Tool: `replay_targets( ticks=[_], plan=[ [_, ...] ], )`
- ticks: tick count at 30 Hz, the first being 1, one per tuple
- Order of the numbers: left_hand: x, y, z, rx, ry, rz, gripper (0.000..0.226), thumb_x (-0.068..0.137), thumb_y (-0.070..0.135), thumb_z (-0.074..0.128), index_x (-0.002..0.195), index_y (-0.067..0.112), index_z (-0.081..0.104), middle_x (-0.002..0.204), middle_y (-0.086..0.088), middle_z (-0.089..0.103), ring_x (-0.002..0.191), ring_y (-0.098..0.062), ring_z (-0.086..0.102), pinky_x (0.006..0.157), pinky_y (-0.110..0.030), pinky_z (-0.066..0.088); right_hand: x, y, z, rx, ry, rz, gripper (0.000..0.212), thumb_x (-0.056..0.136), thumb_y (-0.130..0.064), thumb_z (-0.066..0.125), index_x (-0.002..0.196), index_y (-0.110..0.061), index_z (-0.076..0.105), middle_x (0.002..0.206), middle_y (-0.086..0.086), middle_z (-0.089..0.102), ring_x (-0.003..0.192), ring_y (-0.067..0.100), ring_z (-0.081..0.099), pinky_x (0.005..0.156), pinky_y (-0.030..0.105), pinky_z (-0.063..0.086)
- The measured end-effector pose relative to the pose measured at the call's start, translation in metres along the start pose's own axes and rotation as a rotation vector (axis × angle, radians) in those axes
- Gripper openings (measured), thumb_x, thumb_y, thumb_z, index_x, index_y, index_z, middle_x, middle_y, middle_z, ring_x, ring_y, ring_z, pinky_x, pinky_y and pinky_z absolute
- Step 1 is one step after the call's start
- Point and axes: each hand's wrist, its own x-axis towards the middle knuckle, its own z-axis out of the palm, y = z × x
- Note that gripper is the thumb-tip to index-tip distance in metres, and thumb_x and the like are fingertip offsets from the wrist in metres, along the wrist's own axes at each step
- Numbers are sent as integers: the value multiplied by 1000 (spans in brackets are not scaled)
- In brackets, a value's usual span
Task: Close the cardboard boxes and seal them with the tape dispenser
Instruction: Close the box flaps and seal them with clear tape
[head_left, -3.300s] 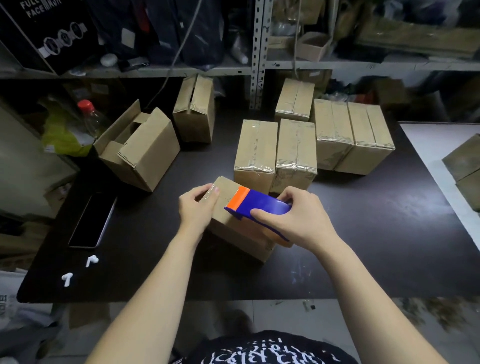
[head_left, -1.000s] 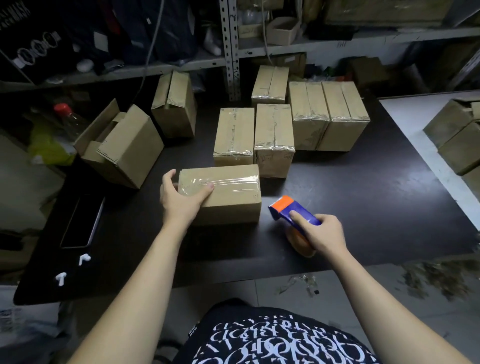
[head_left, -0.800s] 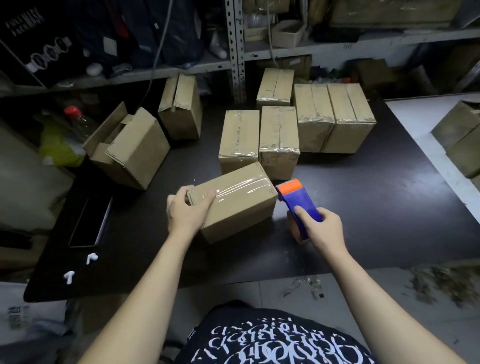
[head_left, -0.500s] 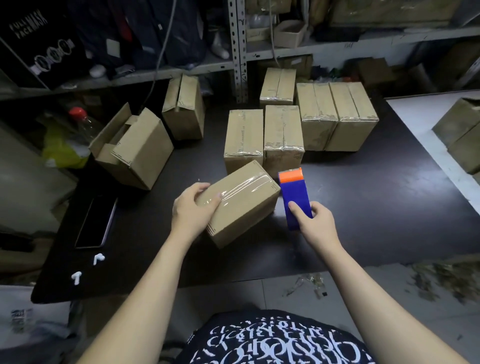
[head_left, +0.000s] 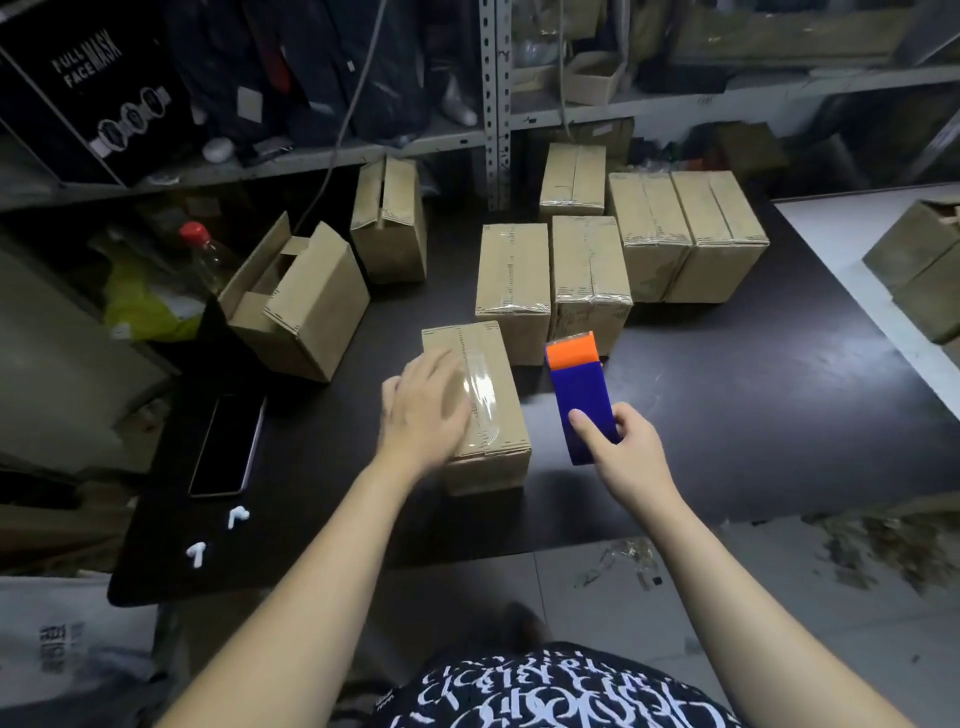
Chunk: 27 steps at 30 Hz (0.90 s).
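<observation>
**Clerk:** Item one, near box (head_left: 501, 384). Location?

**Checker:** On the dark table (head_left: 753, 415), not far from its front edge and just in front of the sealed boxes (head_left: 511, 270). A glossy tape strip runs along the top seam and over the near end.

**Clerk:** Hands?

**Checker:** The left hand (head_left: 423, 410) lies flat on the box top with fingers spread, gripping nothing; it is blurred. The right hand (head_left: 623, 452) is wrapped round the tape dispenser (head_left: 579, 395), which has a blue body and an orange end. It is held over the table just right of the box, not touching it.

**Clerk:** Handling?

**Checker:** Probably light, as a small carton; contents unknown. The cardboard should be stiff at the corners and softer mid-panel. The tape looks slick, so take hold on the bare long sides, not on the strip.

**Clerk:** Room?

**Checker:**
- Right and front-right: bare table.
- Left: a phone (head_left: 226, 447) and two earbuds (head_left: 239, 517), near the table's left edge.
- Back left: an open box (head_left: 296, 306) with flaps up, probably the next to seal.
- Front: the edge is near, so the box is better slid away toward the sealed row than toward the body.
</observation>
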Motion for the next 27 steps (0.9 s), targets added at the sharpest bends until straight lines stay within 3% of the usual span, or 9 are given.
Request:
replay_targets(
  ticks=[5, 11, 14, 17, 20, 22, 24, 27],
  plan=[
    [20, 5, 1, 34, -232, 122, 63, 95, 34, 30, 157, 28, 43, 167, 14, 31, 154, -2, 19, 117, -39, 12, -10, -4, 3, -13, -45, -28, 27, 96, -41, 72, 98, -15, 62, 92, 0, 71, 82, 14, 66, 67, 24, 52],
    [25, 11, 5, 129, -213, 115, 55, 102, 30, 40, 156, 29, 42, 166, 12, 32, 149, -7, 26, 106, -38, 20, -18, -15, 1, 94, -118, -26, 22, 98, -33, 72, 108, -16, 63, 98, 2, 75, 89, 21, 76, 78, 38, 65],
    [24, 10, 7, 109, -216, 99, 54, 102, 30, 44, 155, 29, 42, 167, 12, 29, 151, -8, 23, 109, -38, 19, -21, -21, -2, 118, -144, -35, 25, 99, -33, 71, 112, -14, 62, 100, 4, 74, 87, 20, 78, 77, 37, 64],
    [26, 12, 5, 88, -236, 95, 55, 102, 29, 47, 156, 30, 42, 168, 13, 28, 152, -7, 23, 109, -37, 18, -24, -25, -4, 120, -128, -48, 30, 97, -39, 72, 107, -12, 63, 93, 6, 75, 79, 22, 78, 75, 44, 64],
    [29, 20, 0, 52, -204, 68, 59, 98, 23, 53, 155, 28, 42, 167, 12, 29, 150, -11, 27, 110, -37, 19, -25, -29, -7, 109, -100, -79, 33, 95, -41, 74, 100, -10, 64, 82, 8, 74, 68, 22, 75, 64, 43, 61],
    [29, 33, -5, -91, -95, -23, 57, 96, 15, 59, 150, 24, 47, 164, 9, 33, 147, -13, 33, 113, -39, 22, -23, -34, -12, 67, -82, -128, 35, 93, -42, 77, 95, -10, 62, 75, 6, 73, 61, 20, 71, 57, 37, 56],
    [31, 50, -17, -399, -64, -127, 43, 99, 13, 59, 141, 21, 57, 152, 6, 47, 141, -14, 43, 115, -41, 29, -21, -39, -18, 27, -64, -172, 39, 89, -45, 80, 89, -11, 61, 72, 5, 71, 58, 21, 69, 54, 35, 54],
    [34, 70, -38, -895, -173, -217, 28, 105, 28, 54, 128, 21, 68, 115, 4, 74, 113, -15, 64, 90, -37, 47, -20, -45, -22, 26, -74, -220, 43, 82, -50, 84, 86, -14, 61, 72, 5, 70, 60, 25, 69, 52, 35, 54]
  ],
)
